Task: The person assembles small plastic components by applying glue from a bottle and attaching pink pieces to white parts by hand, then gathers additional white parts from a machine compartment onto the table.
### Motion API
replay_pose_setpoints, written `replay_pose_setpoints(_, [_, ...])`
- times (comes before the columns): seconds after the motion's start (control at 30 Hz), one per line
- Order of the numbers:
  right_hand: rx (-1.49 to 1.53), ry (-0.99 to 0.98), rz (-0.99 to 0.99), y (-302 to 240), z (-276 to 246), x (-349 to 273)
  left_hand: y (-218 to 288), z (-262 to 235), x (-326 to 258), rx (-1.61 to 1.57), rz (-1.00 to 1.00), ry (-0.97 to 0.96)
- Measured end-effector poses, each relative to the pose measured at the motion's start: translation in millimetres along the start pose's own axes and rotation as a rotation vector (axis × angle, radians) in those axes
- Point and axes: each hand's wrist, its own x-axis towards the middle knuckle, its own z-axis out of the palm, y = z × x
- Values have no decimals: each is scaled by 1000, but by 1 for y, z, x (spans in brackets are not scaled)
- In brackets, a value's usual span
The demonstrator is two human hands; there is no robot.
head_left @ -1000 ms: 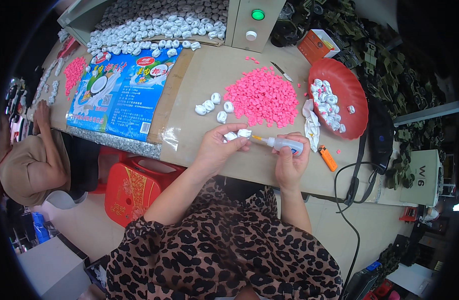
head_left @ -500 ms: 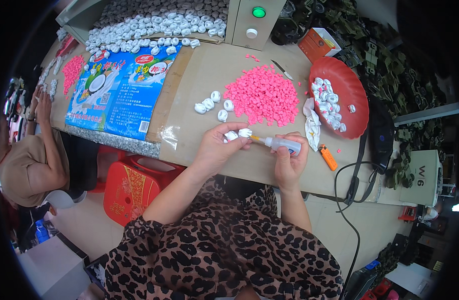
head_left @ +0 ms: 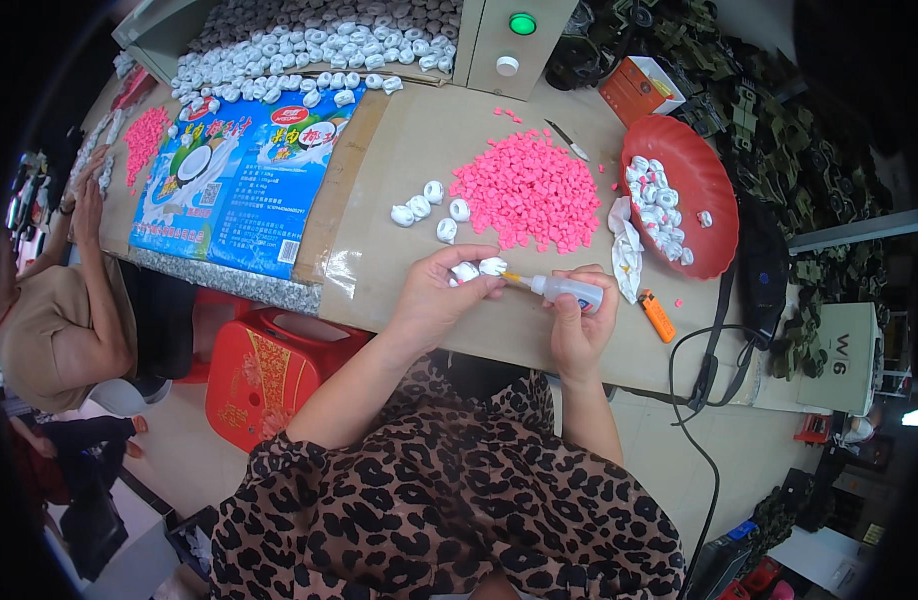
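Gluing little white pieces at the bench, one at a time

Low centre of the frame: the left hand (head_left: 441,290) pinches a small white piece (head_left: 479,268) between its fingertips just over the table edge, and the right hand (head_left: 579,325) is wrapped around a small glue bottle (head_left: 569,290) with its nozzle right up against that piece. Looks like the gluing step to me; next move probably needs a steady squeeze and a pink bit from the pink pile (head_left: 532,190) just past the hands. Four loose white pieces (head_left: 431,205) sit left of that pile, and an orange lighter (head_left: 657,315) lies at the right. Further back: a red bowl (head_left: 709,200) of white pieces at the right, a flattened blue printed bag (head_left: 241,175) at upper left, an orange carton (head_left: 641,88) at top right, and a green light (head_left: 522,23) on a beige box up top.
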Motion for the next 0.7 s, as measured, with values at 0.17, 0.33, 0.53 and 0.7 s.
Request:
replay_pose_setpoints(0.17, [-9,1,-7,0,0,-1,-3,-2,1,3,5,3])
replay_pose_setpoints(0.33, [-92,-4,-40,2,0,-3,-3,-1,1,0,4,9])
replay_pose_setpoints(0.53, [-186,-13,-113,4,-1,-4,-2,0,1,-4,-12,22])
replay_pose_setpoints(0.7, [-245,-33,-172,5,0,-4,-2,-1,1,-9,-14,30])
